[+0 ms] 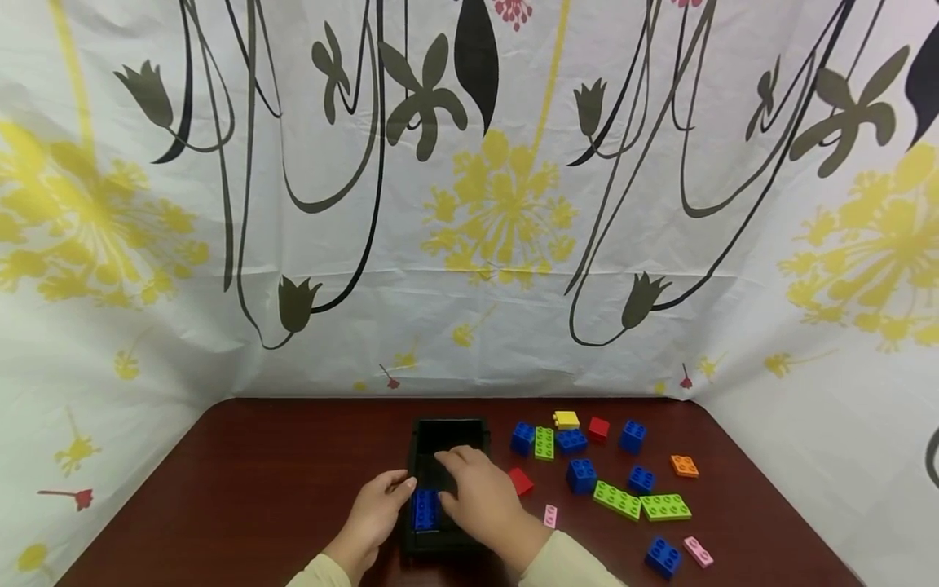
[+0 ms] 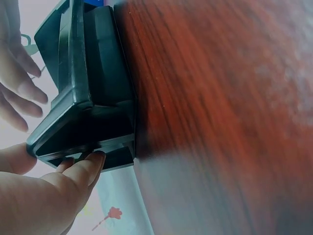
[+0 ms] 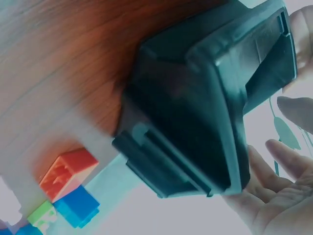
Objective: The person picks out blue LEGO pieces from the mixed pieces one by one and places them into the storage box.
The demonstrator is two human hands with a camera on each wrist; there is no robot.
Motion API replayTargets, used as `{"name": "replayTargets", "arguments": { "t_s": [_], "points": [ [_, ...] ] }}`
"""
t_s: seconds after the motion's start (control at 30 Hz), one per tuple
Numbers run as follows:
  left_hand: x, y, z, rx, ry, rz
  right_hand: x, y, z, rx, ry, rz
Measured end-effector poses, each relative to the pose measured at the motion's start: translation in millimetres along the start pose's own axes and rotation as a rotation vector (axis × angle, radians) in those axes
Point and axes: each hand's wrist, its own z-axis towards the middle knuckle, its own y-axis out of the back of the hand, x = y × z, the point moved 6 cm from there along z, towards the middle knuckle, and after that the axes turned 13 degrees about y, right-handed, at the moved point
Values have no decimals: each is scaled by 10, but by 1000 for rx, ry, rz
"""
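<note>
One bin [image 1: 449, 434] partly behind fingers [image 1: 455, 463]

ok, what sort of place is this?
Probably a staged tabletop recording booth: floral-printed sheet around three sides, dark wood-grain table, toy building bricks beside a black plastic bin.

Your left sleeve [image 1: 320, 573]: pale cream, bottom edge of the head view, left of centre. Your right sleeve [image 1: 570, 562]: matching pale cream, larger stretch showing, bottom edge, right of centre. Both plain. Your left hand [image 1: 375, 512] and right hand [image 1: 482, 495]: bare.
</note>
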Motion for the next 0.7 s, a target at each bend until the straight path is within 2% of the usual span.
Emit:
{"name": "replayTargets", "arguments": {
  "t_s": [0.37, 0.7],
  "points": [
    [-16, 2, -15, -24, 1, 9, -214, 226, -157, -170, 3, 2],
    [-1, 0, -1, -22, 8, 20, -436, 317, -306, -240, -66, 6]
  ]
}}
